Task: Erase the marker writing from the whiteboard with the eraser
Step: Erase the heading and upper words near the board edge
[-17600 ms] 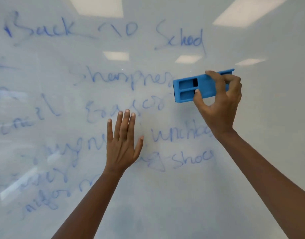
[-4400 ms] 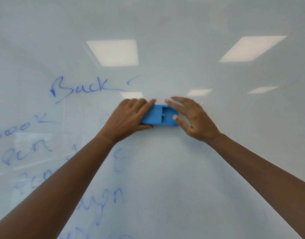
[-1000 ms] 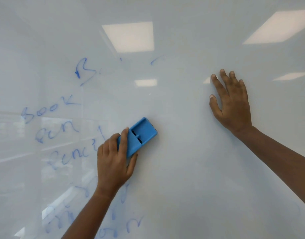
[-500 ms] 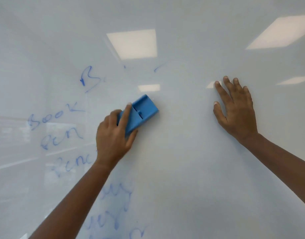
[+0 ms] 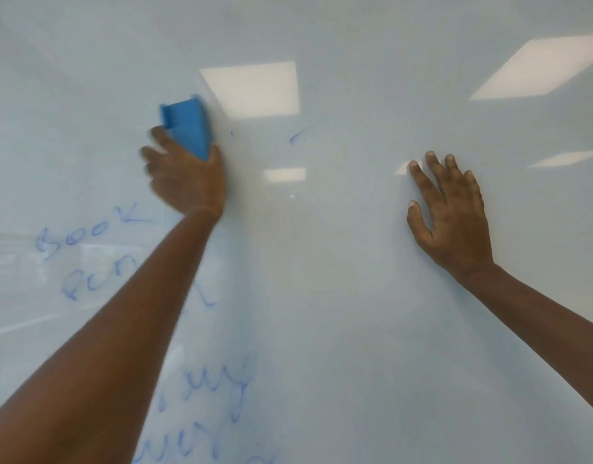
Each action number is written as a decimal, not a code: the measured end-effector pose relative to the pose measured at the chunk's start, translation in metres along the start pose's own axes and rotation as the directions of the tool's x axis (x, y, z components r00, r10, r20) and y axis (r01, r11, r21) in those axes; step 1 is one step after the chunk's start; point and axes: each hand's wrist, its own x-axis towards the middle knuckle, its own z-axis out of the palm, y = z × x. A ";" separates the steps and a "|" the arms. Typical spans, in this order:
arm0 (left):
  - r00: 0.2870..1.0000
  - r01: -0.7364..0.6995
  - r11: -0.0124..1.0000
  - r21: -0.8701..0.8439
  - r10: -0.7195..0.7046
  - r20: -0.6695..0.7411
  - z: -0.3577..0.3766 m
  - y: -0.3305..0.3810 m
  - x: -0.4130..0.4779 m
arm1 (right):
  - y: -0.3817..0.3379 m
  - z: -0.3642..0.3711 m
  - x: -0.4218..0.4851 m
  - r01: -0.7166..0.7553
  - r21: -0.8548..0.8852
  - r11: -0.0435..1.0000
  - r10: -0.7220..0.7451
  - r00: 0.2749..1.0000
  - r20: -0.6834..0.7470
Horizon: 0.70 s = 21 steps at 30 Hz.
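Both forearms are showing bare, no sleeves reaching them; the left hand [image 5: 187,179] and right hand [image 5: 450,212] are wearing nothing.

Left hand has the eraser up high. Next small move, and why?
Probably sweep the eraser in the left hand down-left onto "Book": it's the nearest full word, and that left column is unerased. Right hand rests flat on the whiteboard.

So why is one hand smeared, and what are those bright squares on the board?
Head view: the left hand and eraser are motion-blurred mid-wipe; the right hand, flat on the whiteboard, is sharp. The squares are ceiling lights reflected as glare.
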 end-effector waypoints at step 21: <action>0.998 0.001 0.988 -0.156 0.010 0.067 0.000 0.011 0.007 | -0.003 -0.002 0.001 -0.011 -0.001 1.000 0.011 1.000 0.005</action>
